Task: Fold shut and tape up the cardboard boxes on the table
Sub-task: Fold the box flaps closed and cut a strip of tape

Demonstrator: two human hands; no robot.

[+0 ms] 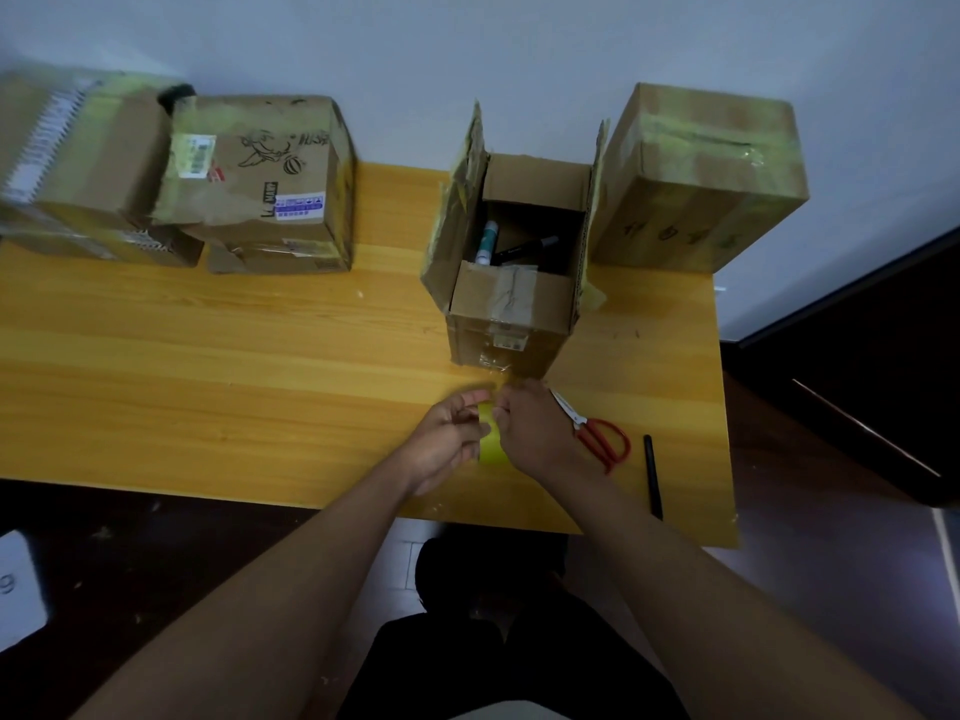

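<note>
Tape roll gripped btwn left hand & right hand, fingers curled round it; open box w/ flaps up, just beyond.

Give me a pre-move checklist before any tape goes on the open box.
1. Open box flaps folded shut: not ok, the side flaps stand upright.
2. Contents below the rim: ok, the markers lie inside.
3. Yellow tape roll in hand: ok, left hand and right hand both grip it.
4. Tape end peeled free: cannot tell.
5. Red scissors close by: ok, beside the right hand.
</note>
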